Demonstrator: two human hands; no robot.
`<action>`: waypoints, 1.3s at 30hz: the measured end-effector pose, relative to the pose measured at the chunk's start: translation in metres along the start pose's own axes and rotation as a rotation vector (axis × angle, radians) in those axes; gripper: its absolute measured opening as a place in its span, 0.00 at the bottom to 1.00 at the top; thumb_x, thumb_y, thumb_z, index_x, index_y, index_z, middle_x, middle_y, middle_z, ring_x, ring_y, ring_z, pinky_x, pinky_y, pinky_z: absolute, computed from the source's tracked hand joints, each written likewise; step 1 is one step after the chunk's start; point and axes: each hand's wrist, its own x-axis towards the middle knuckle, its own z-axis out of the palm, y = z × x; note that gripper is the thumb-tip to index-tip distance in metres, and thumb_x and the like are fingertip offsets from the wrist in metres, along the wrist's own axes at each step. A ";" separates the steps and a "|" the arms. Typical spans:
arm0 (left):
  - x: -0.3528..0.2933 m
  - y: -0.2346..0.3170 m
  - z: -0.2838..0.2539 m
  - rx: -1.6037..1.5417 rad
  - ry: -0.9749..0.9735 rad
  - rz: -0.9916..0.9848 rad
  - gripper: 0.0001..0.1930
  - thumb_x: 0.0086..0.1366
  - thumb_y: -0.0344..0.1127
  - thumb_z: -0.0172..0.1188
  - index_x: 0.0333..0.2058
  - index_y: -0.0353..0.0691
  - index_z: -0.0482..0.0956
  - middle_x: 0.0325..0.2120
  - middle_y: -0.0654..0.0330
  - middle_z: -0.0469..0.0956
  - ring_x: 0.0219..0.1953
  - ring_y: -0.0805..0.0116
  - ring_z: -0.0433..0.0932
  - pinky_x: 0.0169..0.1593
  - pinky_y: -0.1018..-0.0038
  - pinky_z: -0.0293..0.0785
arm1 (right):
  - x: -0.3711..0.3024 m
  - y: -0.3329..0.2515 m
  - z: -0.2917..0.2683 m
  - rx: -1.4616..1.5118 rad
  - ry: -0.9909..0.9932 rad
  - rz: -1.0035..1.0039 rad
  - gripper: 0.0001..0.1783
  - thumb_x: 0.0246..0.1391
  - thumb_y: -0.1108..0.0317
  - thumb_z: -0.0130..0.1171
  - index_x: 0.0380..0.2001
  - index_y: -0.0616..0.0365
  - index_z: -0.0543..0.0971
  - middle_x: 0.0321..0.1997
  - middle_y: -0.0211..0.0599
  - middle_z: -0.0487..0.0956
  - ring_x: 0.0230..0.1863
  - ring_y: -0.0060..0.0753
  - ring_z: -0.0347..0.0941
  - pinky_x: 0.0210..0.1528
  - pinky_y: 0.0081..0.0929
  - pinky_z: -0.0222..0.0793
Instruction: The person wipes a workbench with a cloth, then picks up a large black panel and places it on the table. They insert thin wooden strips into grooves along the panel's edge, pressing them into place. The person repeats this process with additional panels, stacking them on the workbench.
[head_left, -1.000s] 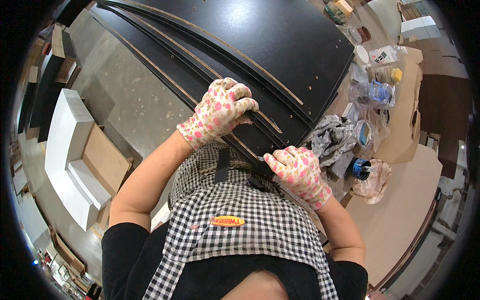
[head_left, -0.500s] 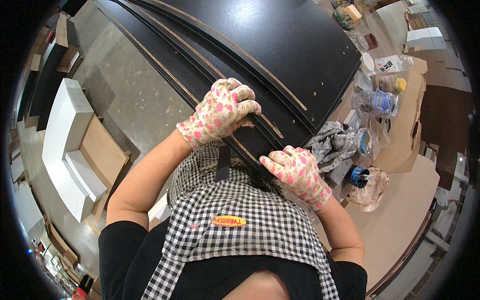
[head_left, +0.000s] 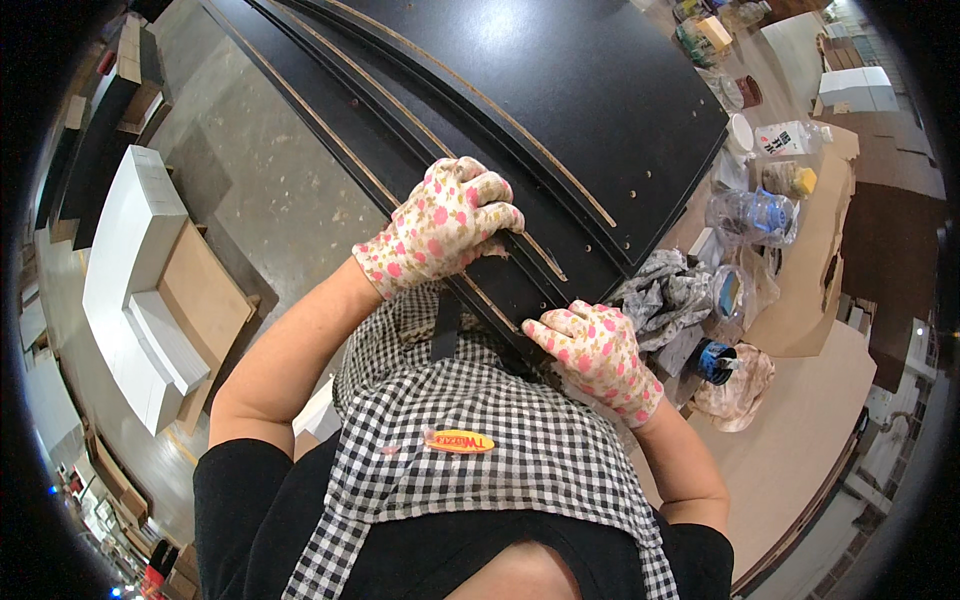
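Long black boards (head_left: 510,285) with raw tan edges lie overlapped in front of me, running away to the far left. My left hand (head_left: 438,222), in a white glove with pink flowers, is closed over the long edge of the nearer boards, its fingers curled and fingertips partly hidden. At the near right end, my right hand (head_left: 603,358), gloved alike, is closed round the corner of the nearest board. Its thumb points left along the end, and the other fingers are partly out of sight. Beyond them lies a wide black panel (head_left: 590,110) with small holes near its end.
On the right are a crumpled grey rag (head_left: 665,300), a blue-black tub (head_left: 716,362), a plastic jug (head_left: 750,215), bottles and torn cardboard (head_left: 805,270). White stacked panels (head_left: 130,290) stand on the left over the concrete floor (head_left: 290,150).
The view has turned slightly, and my right hand sits a little lower in it. Both hands keep their hold on the boards.
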 end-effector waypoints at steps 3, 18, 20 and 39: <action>0.000 0.000 0.002 0.012 -0.017 -0.005 0.23 0.44 0.40 0.75 0.42 0.53 0.80 0.42 0.63 0.73 0.51 0.57 0.71 0.57 0.57 0.65 | -0.002 -0.001 0.000 -0.010 0.011 -0.002 0.27 0.32 0.69 0.65 0.45 0.53 0.82 0.39 0.31 0.82 0.33 0.33 0.76 0.30 0.32 0.72; 0.000 0.000 0.002 0.010 0.011 0.011 0.23 0.44 0.40 0.75 0.42 0.53 0.81 0.42 0.64 0.73 0.50 0.57 0.71 0.56 0.58 0.67 | -0.005 -0.008 0.006 -0.020 0.050 0.029 0.26 0.34 0.71 0.65 0.45 0.51 0.82 0.39 0.29 0.81 0.33 0.32 0.76 0.30 0.31 0.72; 0.001 0.000 0.002 0.009 0.018 0.018 0.23 0.44 0.40 0.75 0.42 0.53 0.81 0.42 0.64 0.73 0.50 0.57 0.71 0.56 0.58 0.67 | -0.007 -0.006 0.007 -0.037 0.038 0.030 0.21 0.41 0.69 0.62 0.44 0.50 0.82 0.37 0.27 0.80 0.32 0.30 0.75 0.28 0.30 0.71; 0.000 0.000 0.003 0.023 -0.017 0.001 0.23 0.44 0.40 0.75 0.43 0.54 0.80 0.43 0.63 0.73 0.51 0.57 0.71 0.58 0.57 0.66 | -0.009 -0.015 0.015 0.000 0.120 0.119 0.23 0.35 0.75 0.62 0.41 0.53 0.83 0.34 0.32 0.81 0.30 0.34 0.77 0.29 0.31 0.72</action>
